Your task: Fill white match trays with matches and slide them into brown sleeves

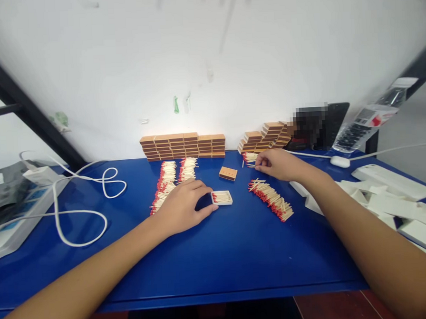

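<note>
Head view: left hand [185, 206] holds tray [225, 203], with room before front edge [220, 297].

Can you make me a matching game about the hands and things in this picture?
Things:
1. white tray
2. bottle
3. right hand
4. left hand

Clues:
A. at the white tray's left end
B. has matches inside
C. by the small match pile at the back
D. has a white cap

Pairs: 1-B, 2-D, 3-C, 4-A
</note>
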